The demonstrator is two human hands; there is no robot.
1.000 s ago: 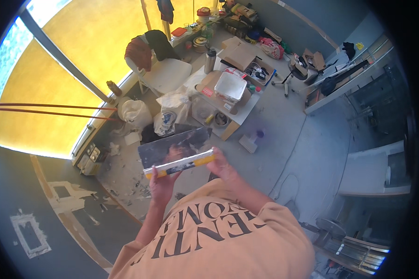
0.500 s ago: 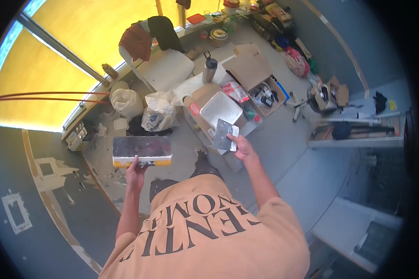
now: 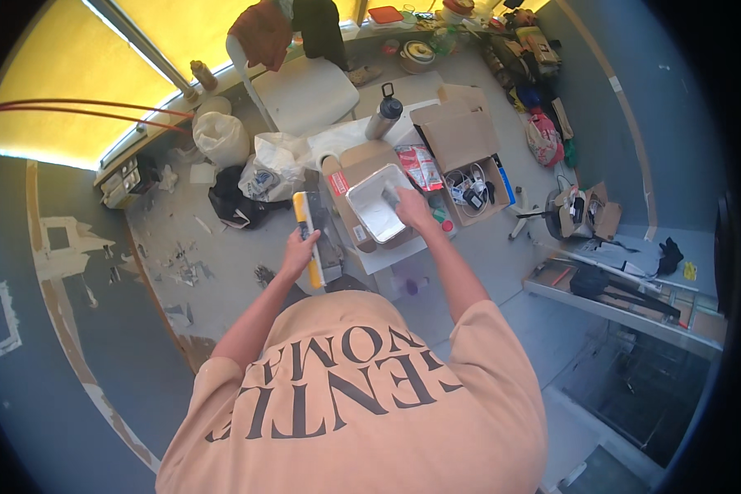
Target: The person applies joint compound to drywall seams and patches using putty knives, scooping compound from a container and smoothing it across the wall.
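My left hand (image 3: 299, 251) is closed around the yellow-edged handle of a wide putty knife (image 3: 328, 247), whose grey blade points right, near the white tray. My right hand (image 3: 413, 209) reaches over the white tray (image 3: 369, 221) and grips a small scraper (image 3: 390, 194). The scraper's blade is down inside the tray and mostly hidden by the hand and blur. A cardboard box (image 3: 356, 161) lies beneath the tray, on a low white table (image 3: 375, 261). What the tray holds looks white and is hard to make out.
A dark bottle (image 3: 384, 115) stands behind the tray. Right of it are a red-and-white packet (image 3: 420, 167) and an open carton (image 3: 469, 216) with cables. White bags (image 3: 277, 169) and a white chair (image 3: 306, 95) stand at the back left. Scraps litter the floor at left.
My left hand has swung the wide putty knife from lying crosswise to pointing lengthwise, nearer the tray. My right hand has moved the small scraper from the tray's front edge down into it.
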